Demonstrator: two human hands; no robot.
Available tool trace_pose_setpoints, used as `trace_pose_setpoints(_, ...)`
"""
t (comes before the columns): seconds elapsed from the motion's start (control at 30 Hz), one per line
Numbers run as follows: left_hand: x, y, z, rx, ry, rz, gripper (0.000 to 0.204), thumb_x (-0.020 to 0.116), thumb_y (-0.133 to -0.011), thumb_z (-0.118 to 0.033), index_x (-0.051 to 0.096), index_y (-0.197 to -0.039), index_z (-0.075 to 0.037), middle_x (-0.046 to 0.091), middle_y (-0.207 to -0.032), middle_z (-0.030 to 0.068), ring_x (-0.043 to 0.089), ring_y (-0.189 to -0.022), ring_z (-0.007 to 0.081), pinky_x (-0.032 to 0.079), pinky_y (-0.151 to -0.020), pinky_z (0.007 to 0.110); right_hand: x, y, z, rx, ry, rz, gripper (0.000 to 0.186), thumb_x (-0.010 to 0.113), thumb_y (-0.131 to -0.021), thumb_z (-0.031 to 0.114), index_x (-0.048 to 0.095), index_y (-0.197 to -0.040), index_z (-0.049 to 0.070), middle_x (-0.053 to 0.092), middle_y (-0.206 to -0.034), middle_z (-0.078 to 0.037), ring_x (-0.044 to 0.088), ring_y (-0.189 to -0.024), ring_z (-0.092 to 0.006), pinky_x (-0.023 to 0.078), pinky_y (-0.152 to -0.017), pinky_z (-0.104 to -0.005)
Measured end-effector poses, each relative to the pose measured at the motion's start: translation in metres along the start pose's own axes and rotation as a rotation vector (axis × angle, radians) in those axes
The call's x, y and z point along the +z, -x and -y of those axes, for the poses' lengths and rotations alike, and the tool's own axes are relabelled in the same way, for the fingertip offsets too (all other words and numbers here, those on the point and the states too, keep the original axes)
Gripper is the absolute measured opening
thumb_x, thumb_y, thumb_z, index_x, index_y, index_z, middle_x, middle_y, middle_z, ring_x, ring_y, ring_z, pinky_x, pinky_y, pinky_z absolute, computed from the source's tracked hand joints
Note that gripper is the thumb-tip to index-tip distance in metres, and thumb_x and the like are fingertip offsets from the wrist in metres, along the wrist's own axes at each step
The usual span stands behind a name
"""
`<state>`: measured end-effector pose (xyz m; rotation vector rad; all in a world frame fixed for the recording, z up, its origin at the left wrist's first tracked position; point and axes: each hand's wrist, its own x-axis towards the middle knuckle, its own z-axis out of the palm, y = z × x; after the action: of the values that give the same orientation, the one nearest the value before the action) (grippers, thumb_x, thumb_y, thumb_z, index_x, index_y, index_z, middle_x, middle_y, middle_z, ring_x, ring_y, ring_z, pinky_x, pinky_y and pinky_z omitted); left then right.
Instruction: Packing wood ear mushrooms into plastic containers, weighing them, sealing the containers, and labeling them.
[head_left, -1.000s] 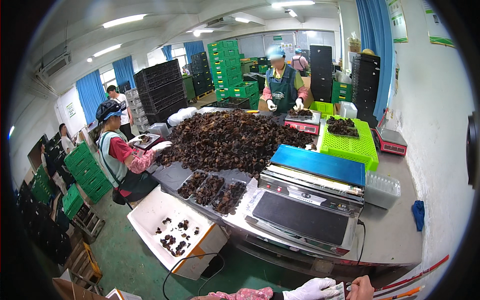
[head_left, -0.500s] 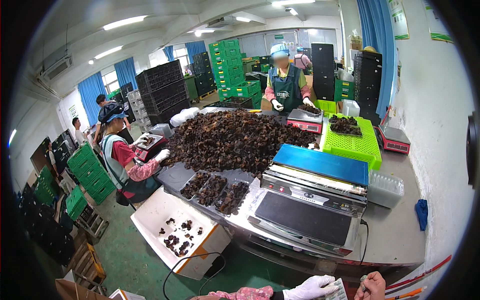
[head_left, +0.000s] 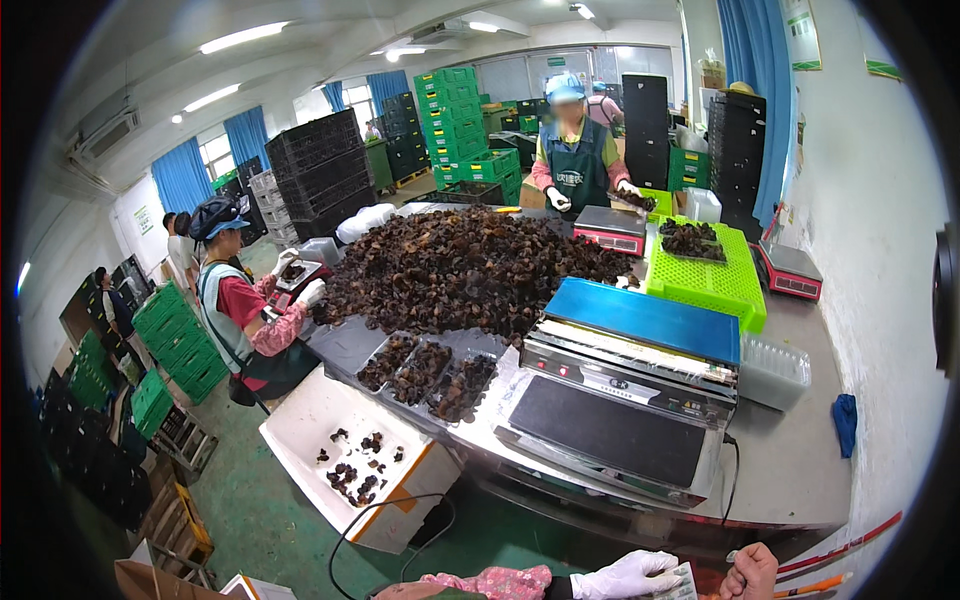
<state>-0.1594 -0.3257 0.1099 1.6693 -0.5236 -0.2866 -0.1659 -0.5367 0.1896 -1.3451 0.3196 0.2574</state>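
Observation:
At the lower edge, my left hand (head_left: 627, 577) wears a white glove below a pink patterned sleeve. Its thumb and fingers pinch a pale printed sheet (head_left: 684, 580) that looks like a sheet of stickers, partly cut off by the frame. Just right of it is my bare right hand (head_left: 750, 572), fingers curled shut; a small pale bit shows at the fingertips, too small to name. Beyond my hands stands a film wrapping machine (head_left: 612, 425) with a dark plate and blue top. Clear trays of dark wood ear mushrooms (head_left: 422, 371) lie to its left.
A big heap of wood ear mushrooms (head_left: 450, 270) covers the table middle. A white foam box (head_left: 300, 425) stands below the left edge. Two co-workers work at scales (head_left: 610, 230). A green crate (head_left: 705, 285) and empty clear trays (head_left: 775, 375) sit right; a black cable (head_left: 340, 545) hangs down.
My right hand has turned and closed more, moving slightly right and up. My left hand still holds the sheet. The far co-worker has lifted a filled tray off the scale.

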Motion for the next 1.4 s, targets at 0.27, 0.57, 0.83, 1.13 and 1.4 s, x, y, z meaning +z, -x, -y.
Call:
trace_pose_setpoints(0.27,0.022,-0.002,0.008,0.047,0.178,0.229,0.025,0.056,-0.091,-0.024,0.05,-0.083,0.0,0.044,-0.073,0.0064,0.043,-0.068,0.0153,0.04,-0.066,0.03,-0.01,0.014,0.01,-0.103,-0.041,-0.066,0.008,0.059,-0.091,0.007,0.053,-0.085,0.008,0.032,-0.056,0.006,0.027,-0.044,-0.0034,0.025,-0.041,-0.0199)
trace_pose_setpoints(0.57,0.023,-0.016,-0.02,0.145,0.139,0.469,0.019,0.061,-0.089,-0.018,0.064,-0.097,-0.001,0.06,-0.083,0.0112,0.059,-0.077,0.0211,0.048,-0.07,0.031,-0.166,0.088,-0.011,-0.343,0.199,-0.651,0.013,0.06,-0.088,0.018,0.052,-0.084,0.01,0.038,-0.058,0.008,0.035,-0.044,-0.0022,0.028,-0.039,-0.0196)
trace_pose_setpoints(0.83,0.052,-0.018,-0.03,0.124,0.231,0.635,0.009,0.068,-0.08,-0.007,0.064,-0.08,0.001,0.066,-0.078,0.0107,0.061,-0.071,0.0212,0.047,-0.065,0.031,-0.298,0.183,-0.058,-0.305,-0.118,-1.239,0.016,0.065,-0.086,0.015,0.054,-0.076,0.008,0.037,-0.056,0.006,0.034,-0.045,-0.0059,0.031,-0.045,-0.0247)
trace_pose_setpoints(1.13,0.074,-0.015,-0.046,-0.027,0.104,0.646,0.008,0.069,-0.08,-0.006,0.065,-0.082,0.001,0.065,-0.078,0.0095,0.059,-0.069,0.0166,0.045,-0.064,0.028,-0.347,0.238,-0.115,-0.142,-0.026,-1.453,0.019,0.065,-0.083,0.012,0.052,-0.07,0.007,0.039,-0.056,0.004,0.034,-0.044,-0.0081,0.025,-0.042,-0.0258)
trace_pose_setpoints(1.4,0.045,0.003,-0.042,-0.008,-0.014,0.522,0.017,0.068,-0.083,-0.015,0.067,-0.091,0.0,0.067,-0.088,0.0109,0.064,-0.08,0.0209,0.05,-0.075,0.033,-0.347,0.223,-0.126,0.011,0.664,-1.418,0.034,0.06,-0.084,0.034,0.067,-0.097,0.003,0.066,-0.096,-0.008,0.058,-0.083,-0.021,0.046,-0.073,-0.0347)
